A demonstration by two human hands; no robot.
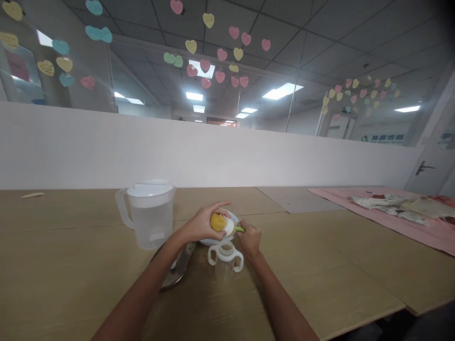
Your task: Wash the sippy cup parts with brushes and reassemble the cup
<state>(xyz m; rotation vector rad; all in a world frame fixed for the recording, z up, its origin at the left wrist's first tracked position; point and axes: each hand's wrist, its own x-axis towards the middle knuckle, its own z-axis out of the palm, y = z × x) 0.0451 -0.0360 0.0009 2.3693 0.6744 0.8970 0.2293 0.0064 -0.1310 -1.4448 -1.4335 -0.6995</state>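
My left hand (204, 222) is closed around a yellow-and-white bottle lid (226, 226), holding it on its side above a white bowl (208, 242). From the right, my right hand (250, 237) grips a thin green stick (240, 229) whose tip points at the white underside of the lid. Whether the stick's far end is inside the lid, I cannot tell. Just below both hands, a clear baby bottle (225, 270) with two white handles stands upright and uncapped on the table.
A lidded clear plastic pitcher (152, 220) stands left of my hands. Partly under my left forearm lies a dark, shiny-rimmed flat object (182, 265). A pink cloth (341, 199) with folded fabric (394, 206) covers the table's right. A white wall (213, 156) borders the back.
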